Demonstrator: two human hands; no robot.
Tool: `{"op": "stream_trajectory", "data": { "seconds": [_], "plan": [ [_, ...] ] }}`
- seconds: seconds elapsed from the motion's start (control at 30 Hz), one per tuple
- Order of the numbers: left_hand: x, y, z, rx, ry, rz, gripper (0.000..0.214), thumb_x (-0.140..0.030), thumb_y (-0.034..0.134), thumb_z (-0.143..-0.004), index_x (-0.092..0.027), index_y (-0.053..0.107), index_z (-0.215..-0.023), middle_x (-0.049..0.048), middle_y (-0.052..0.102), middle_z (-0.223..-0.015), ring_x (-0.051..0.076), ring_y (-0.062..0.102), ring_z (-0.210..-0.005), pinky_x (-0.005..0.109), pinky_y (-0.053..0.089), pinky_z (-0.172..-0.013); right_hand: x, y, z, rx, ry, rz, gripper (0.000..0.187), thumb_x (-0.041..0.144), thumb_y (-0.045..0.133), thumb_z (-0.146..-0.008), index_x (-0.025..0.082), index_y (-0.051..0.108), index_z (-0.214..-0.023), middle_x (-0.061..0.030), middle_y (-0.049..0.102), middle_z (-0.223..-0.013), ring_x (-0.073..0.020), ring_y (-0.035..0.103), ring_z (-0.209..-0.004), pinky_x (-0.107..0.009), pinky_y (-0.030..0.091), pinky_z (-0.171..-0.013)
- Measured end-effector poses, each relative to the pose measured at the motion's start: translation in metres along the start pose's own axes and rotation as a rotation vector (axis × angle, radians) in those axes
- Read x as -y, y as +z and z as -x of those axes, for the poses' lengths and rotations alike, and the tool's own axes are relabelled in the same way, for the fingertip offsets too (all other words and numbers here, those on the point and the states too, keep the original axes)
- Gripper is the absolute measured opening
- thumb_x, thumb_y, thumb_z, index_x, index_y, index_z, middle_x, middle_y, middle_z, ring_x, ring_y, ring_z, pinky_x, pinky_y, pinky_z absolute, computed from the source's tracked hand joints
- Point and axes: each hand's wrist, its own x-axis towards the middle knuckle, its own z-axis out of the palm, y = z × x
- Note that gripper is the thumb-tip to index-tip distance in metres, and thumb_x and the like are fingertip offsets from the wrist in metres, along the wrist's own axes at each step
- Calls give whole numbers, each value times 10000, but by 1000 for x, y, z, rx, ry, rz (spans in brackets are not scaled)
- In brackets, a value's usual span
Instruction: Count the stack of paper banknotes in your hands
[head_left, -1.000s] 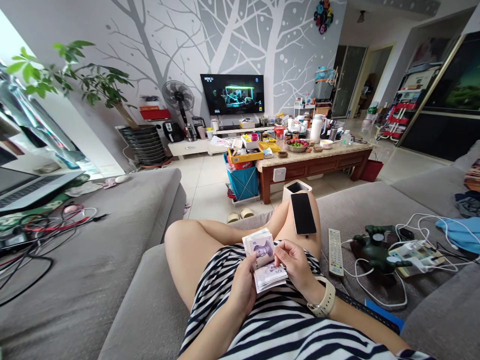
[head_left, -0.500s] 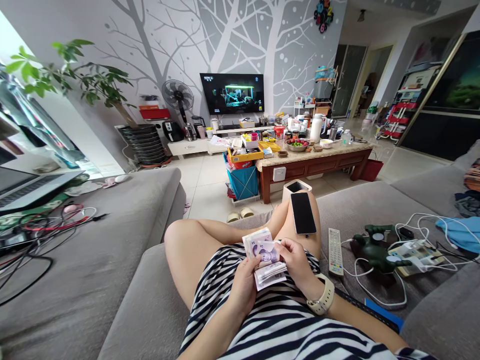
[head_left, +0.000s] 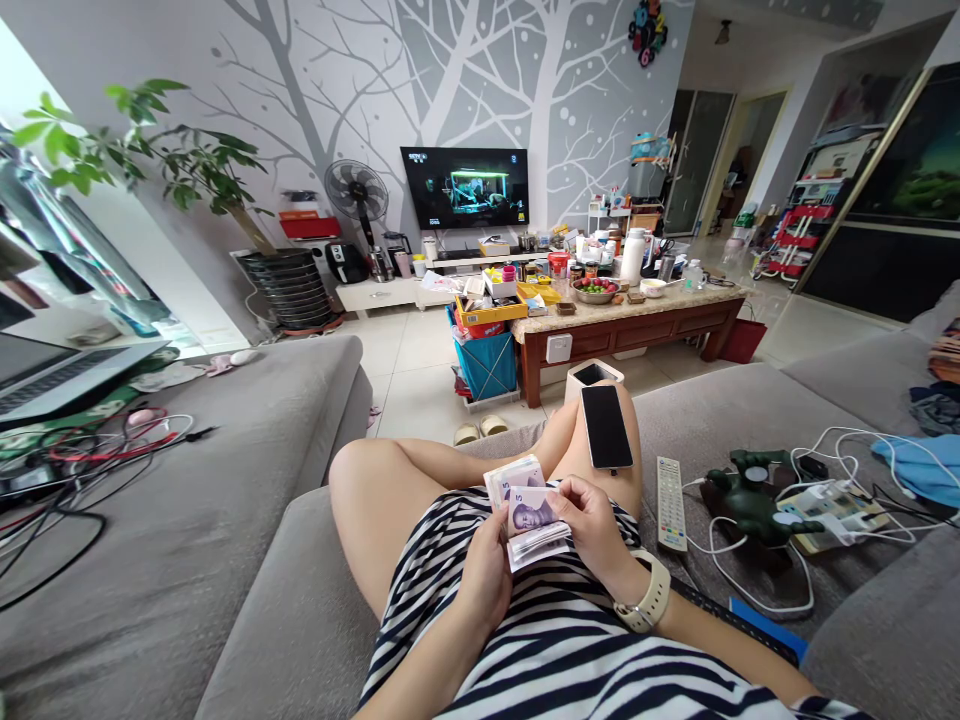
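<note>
Banknotes held above my striped clothing, one pinched out in front.
My left hand clamps the banknotes, thumb in front, the other fingers mostly hidden — my right hand has thumb and forefinger closed on the front note's edge. If my left grip slackens, loose ones could slide down; if two cling together, they could come away as one. Compared with a second ago, the front note now covers much of the portrait behind it — clearly visible then.
</note>
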Motion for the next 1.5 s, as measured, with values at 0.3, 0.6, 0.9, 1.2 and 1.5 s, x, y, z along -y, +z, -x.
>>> {"op": "stream_trajectory", "data": {
  "seconds": [0.3, 0.6, 0.9, 1.2, 1.5],
  "plan": [
    [2, -4, -3, 20, 14, -22, 217, -237, 647, -763, -100, 724, -913, 100, 782, -885, 284, 719, -916, 374, 558, -839, -1, 2, 0, 15, 24, -109, 244, 403, 668, -821, 173, 601, -773, 16, 565, -670, -127, 472, -590, -242, 383, -563],
    [-1, -1, 0, 11, -7, -32, 191, -226, 637, -774, -128, 723, -914, 92, 784, -881, 300, 717, -918, 393, 570, -808, 3, 1, 0, -7, -21, -26, 292, 438, 616, -857, 178, 585, -729, 29, 522, -622, -129, 439, -572, -242, 359, -545],
    [-3, 2, 2, -15, -18, -33, 154, -216, 633, -772, -135, 728, -863, 91, 782, -857, 296, 723, -896, 377, 579, -779, 3, 0, 0, 3, -23, -11, 303, 449, 599, -866, 183, 568, -725, 25, 511, -632, -132, 439, -582, -247, 356, -551],
    [-6, 4, 6, -29, -5, -81, 153, -196, 611, -777, -149, 732, -860, 77, 781, -818, 294, 722, -886, 368, 581, -751, 6, 1, 1, 11, -18, -33, 317, 461, 597, -861, 189, 553, -706, 38, 471, -608, -129, 402, -562, -246, 325, -532],
    [-2, -1, -1, -16, -20, -46, 230, -228, 651, -754, -100, 720, -931, 107, 777, -835, 281, 728, -851, 369, 579, -769, 5, 0, 0, 15, -26, -24, 334, 468, 589, -870, 190, 550, -690, 35, 471, -609, -130, 395, -562, -255, 322, -533]
  ]
}}
